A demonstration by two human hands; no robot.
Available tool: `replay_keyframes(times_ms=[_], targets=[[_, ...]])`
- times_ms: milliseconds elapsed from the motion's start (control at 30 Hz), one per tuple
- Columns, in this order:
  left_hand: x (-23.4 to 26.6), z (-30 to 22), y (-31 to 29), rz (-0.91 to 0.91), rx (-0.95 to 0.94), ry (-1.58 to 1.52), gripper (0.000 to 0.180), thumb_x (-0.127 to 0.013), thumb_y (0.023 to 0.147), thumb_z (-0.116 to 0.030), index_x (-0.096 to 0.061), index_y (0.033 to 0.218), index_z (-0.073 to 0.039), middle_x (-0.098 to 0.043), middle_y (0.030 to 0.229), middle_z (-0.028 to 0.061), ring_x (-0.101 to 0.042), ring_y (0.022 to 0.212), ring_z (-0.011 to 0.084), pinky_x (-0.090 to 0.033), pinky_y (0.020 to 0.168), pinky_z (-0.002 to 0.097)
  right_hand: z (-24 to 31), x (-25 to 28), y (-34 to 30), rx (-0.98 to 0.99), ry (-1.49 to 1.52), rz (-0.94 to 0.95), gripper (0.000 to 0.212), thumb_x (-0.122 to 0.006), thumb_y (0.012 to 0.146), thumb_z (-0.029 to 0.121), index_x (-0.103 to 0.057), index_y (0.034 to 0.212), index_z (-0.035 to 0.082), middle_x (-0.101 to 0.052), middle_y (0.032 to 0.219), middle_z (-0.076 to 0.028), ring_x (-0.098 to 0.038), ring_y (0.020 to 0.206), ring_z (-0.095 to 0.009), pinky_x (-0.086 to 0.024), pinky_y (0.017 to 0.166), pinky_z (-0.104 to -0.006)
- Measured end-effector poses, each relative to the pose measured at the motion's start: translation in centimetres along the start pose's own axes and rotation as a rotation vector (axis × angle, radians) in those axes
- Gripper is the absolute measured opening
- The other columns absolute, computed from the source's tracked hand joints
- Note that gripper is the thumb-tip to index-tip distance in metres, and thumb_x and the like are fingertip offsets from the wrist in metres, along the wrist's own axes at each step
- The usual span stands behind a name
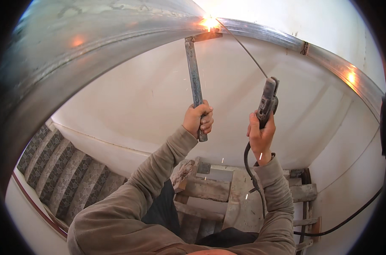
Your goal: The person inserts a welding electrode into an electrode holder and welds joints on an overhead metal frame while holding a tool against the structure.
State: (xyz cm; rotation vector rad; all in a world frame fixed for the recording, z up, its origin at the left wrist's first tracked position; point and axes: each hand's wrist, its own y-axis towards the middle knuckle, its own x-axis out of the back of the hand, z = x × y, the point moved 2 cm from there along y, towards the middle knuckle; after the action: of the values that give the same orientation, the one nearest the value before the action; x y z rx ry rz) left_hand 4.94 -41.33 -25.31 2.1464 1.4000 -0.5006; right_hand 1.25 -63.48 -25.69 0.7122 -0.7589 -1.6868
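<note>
My left hand (198, 119) is closed around the lower part of an L-shaped steel bar (194, 72), a grey flat-sided shaft with a short brown crosspiece at its top. That crosspiece lies just under the metal beams, beside a bright welding arc (210, 22). In my right hand (262, 134) is a dark, worn electrode holder (268, 100). A thin welding rod (244, 47) runs from its jaws up and left to the arc, where glare hides the tip. The black cable (247, 163) hangs from the holder past my right wrist.
A wide silvery beam (95, 46) crosses the upper left, meeting a narrower one (265, 33) at the arc. Below are stone-patterned stairs (69, 178) at left and wooden planks (208, 189) under me. A white wall (150, 97) stands ahead. Sparks fall around my arms.
</note>
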Motion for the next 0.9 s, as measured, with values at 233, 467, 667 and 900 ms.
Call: replay_keyframes(times_ms=[233,467,667,900], targets=[[-0.14,-0.10,-0.15,-0.001,-0.001,0.001,0.028,-0.056,0.092,-0.012,-0.040,0.069,-0.014,-0.035,0.052,-0.0021,-0.034,0.037,0.0113,-0.032,0.034,0.0306,0.01,-0.30,0.11,-0.019,0.020,-0.013,0.015,-0.065,0.095,0.009,-0.059,0.101,-0.004,-0.062,0.074,-0.003,-0.054,0.062,-0.009,-0.045,0.057,-0.0253],[-0.07,-0.10,-0.15,0.009,-0.009,0.004,0.028,-0.057,0.092,-0.012,-0.040,0.070,-0.015,-0.035,0.051,-0.0023,-0.034,0.036,0.0112,-0.032,0.034,0.0304,-0.13,-0.55,0.27,-0.012,0.015,-0.003,0.016,-0.065,0.095,0.010,-0.059,0.100,-0.004,-0.063,0.074,-0.003,-0.054,0.062,-0.009,-0.045,0.056,-0.0261],[-0.15,0.05,-0.18,0.002,-0.009,0.033,0.025,-0.053,0.094,-0.014,-0.041,0.072,-0.017,-0.034,0.053,-0.0034,-0.031,0.037,0.0100,-0.029,0.034,0.0287,-0.64,-0.42,0.28,-0.013,-0.009,0.003,0.016,-0.065,0.095,0.011,-0.059,0.099,-0.003,-0.062,0.074,-0.004,-0.054,0.062,-0.009,-0.045,0.056,-0.0262],[0.03,0.07,-0.09,0.003,-0.008,0.035,0.025,-0.053,0.094,-0.014,-0.041,0.072,-0.016,-0.034,0.052,-0.0034,-0.031,0.036,0.0102,-0.030,0.034,0.0285,-0.79,-0.53,0.38,0.024,-0.041,0.002,0.013,-0.063,0.096,0.010,-0.056,0.100,-0.001,-0.058,0.069,-0.002,-0.050,0.053,-0.007,-0.042,0.048,-0.0248]])
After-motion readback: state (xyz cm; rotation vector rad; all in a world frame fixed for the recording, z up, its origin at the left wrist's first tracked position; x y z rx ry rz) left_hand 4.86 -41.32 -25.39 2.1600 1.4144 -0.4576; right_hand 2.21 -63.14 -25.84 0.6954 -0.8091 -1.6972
